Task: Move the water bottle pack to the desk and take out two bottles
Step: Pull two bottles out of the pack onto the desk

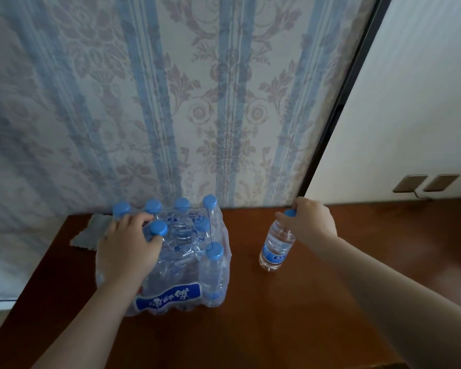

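Bare forearms reach in from the near edge over a dark reddish-brown wooden desk (pixel 250 315), where a clear shrink-wrapped pack of water bottles (pixel 168 262) stands at the left, a blue label band across its near face. Its plastic film is torn open on top, and the blue-capped bottles inside stand upright, long axes vertical, caps pointing up; seven caps can be counted, with an empty gap among them near the middle. The left hand (pixel 131 243) rests on the pack's near-left corner, fingers curled around the neck of one capped bottle still in the wrap. To the right, well apart from the pack, a single clear plastic bottle with a blue label (pixel 276 246) stands on the desk, leaning slightly, its cap enclosed by the closed fingers of the right hand (pixel 308 219). Behind the pack's left side lies a crumpled grey cloth (pixel 91 233). Farther back hangs blue-striped floral wallpaper (pixel 171 102), and at right a white wall carries two bronze socket plates (pixel 426 182).
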The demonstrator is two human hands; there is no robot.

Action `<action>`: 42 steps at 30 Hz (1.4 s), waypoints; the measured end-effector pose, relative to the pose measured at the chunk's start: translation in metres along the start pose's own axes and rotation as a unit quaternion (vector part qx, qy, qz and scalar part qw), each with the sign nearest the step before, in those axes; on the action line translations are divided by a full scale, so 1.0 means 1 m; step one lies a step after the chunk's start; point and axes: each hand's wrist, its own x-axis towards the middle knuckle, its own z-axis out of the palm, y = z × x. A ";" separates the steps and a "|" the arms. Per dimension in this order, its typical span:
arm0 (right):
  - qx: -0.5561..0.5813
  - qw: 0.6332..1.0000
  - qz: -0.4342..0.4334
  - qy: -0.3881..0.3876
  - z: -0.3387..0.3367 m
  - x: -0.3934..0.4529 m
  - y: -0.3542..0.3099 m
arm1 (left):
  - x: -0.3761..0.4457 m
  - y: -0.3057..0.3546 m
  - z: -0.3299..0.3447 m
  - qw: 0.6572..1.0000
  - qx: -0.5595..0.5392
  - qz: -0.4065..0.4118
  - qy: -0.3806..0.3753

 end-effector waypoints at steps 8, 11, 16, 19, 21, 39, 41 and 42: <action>-0.089 0.994 0.013 -0.068 0.002 0.008 -0.001 | -0.002 -0.003 0.000 1.000 -0.006 0.001 -0.008; -0.211 0.974 0.006 -0.082 -0.010 0.007 -0.020 | -0.007 -0.007 -0.001 1.000 -0.007 0.024 -0.002; -0.124 0.978 -0.166 -0.002 -0.014 -0.022 -0.109 | -0.016 -0.016 -0.001 0.998 -0.001 0.063 0.001; 0.021 0.958 -0.270 -0.096 0.005 -0.053 -0.174 | -0.020 -0.021 0.001 0.997 0.012 0.076 0.006; -0.001 0.939 -0.297 -0.171 0.028 -0.064 -0.202 | -0.023 -0.024 0.000 0.996 0.007 0.082 0.014; -0.018 0.937 -0.322 -0.135 0.018 -0.031 -0.209 | -0.024 -0.024 0.005 0.996 0.016 0.089 0.013; -0.008 0.940 -0.324 -0.102 -0.005 -0.022 -0.211 | -0.024 -0.024 0.005 0.996 0.022 0.081 0.014; -0.012 0.940 -0.329 -0.091 -0.013 -0.020 -0.212 | -0.024 -0.023 0.005 0.997 0.023 0.076 0.014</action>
